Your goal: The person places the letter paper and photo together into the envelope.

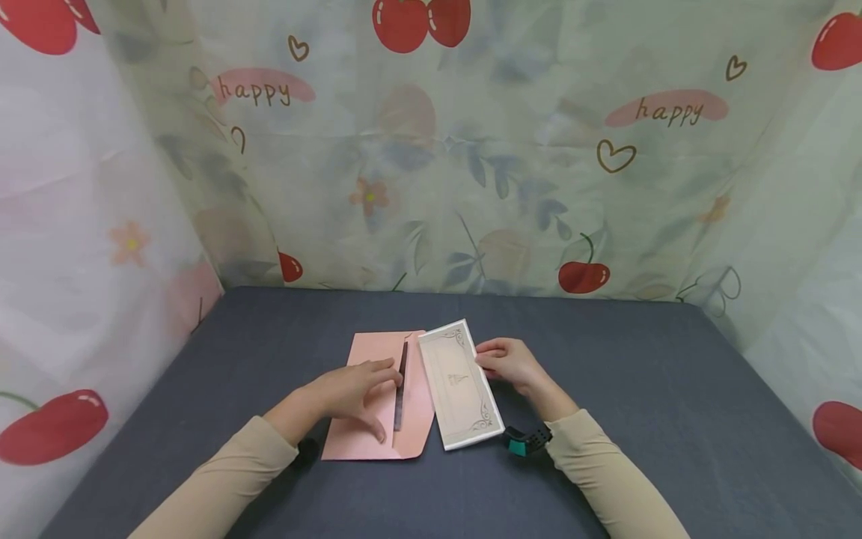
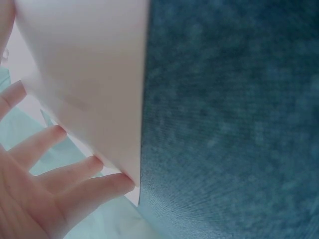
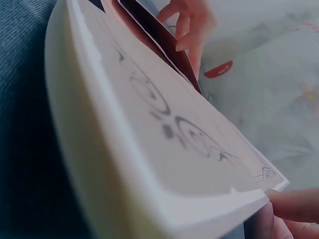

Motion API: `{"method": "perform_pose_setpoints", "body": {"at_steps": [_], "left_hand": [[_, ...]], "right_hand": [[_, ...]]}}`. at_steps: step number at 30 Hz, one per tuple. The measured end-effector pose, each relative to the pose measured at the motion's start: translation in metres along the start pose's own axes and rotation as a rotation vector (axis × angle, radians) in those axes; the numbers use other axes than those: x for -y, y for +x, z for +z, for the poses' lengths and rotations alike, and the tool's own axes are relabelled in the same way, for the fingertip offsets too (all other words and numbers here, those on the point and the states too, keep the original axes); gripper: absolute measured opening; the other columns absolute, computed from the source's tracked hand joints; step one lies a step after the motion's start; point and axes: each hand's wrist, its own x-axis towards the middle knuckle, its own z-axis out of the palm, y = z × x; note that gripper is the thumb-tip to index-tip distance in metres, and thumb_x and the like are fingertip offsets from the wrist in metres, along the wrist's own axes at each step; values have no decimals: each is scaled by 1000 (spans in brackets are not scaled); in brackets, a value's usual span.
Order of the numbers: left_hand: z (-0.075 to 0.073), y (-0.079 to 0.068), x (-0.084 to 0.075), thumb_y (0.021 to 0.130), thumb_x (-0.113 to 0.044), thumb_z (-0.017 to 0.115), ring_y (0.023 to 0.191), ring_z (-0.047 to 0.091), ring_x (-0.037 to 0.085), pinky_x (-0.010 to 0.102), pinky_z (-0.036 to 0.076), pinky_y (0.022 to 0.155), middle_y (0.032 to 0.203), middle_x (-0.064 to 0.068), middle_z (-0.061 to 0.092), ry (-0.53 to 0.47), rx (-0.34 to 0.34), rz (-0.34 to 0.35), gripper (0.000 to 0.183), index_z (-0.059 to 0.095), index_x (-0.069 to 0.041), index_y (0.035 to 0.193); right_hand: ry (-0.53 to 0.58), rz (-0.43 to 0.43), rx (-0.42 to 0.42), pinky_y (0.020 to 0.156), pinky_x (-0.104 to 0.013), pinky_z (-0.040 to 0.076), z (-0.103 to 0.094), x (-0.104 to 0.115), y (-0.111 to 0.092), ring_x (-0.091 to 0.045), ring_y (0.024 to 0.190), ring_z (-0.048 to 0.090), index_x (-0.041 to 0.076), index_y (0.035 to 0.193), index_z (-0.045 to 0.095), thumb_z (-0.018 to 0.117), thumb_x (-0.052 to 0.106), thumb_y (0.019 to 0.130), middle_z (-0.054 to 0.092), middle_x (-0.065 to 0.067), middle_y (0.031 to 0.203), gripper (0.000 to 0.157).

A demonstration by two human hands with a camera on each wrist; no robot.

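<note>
A pink envelope (image 1: 377, 348) lies on the table, its long dark slit gaping lengthwise. Across it rests my left hand (image 1: 357, 394), fingers spread and fingertips touching the edge of that slit; the left wrist view has these fingers (image 2: 79, 186) extended against pale paper. My right hand (image 1: 513, 365) pinches the right edge of a cream stack of letter paper (image 1: 461, 385), printed with scrollwork corners and a small central drawing. The paper tilts beside the envelope, its upper left corner over the envelope's right edge. In the right wrist view, the stack (image 3: 164, 129) shows a thick side.
A dark grey cloth covers the table (image 1: 606, 359). Behind and at both sides hang printed curtains (image 1: 417, 187) with cherries and lettering. A black and teal strap (image 1: 527, 442) shows at my right wrist.
</note>
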Motion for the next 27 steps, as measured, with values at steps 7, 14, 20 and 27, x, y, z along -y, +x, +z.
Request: {"method": "perform_pose_setpoints", "body": {"at_steps": [7,14,20,27], "left_hand": [[0,0,0,57,-62,77,133,41,35,50,41,101,149,13,36,6,2,3,75,49,-27,117],[0,0,0,57,-62,77,134,40,35,50,41,102,149,13,36,8,3,-1,75,49,-27,118],[-2,-1,-2,58,-60,78,133,40,36,51,40,101,149,14,36,-4,8,-6,74,49,-27,117],[-2,-1,-3,58,-60,78,134,39,36,51,40,102,150,13,35,-10,17,-13,74,49,-27,118]], "right_hand": [[18,2,1,61,-22,53,6,1,0,-5,64,60,-10,109,59,63,3,86,69,-12,87,27],[57,6,22,60,-20,52,11,1,1,-4,63,60,-12,109,58,63,1,85,68,-5,80,27],[66,15,19,60,-20,52,15,2,2,-4,63,60,-11,109,59,62,0,85,68,-5,80,27],[72,20,3,59,-19,52,20,2,4,-5,62,60,-11,107,60,64,0,84,68,-6,80,26]]}}
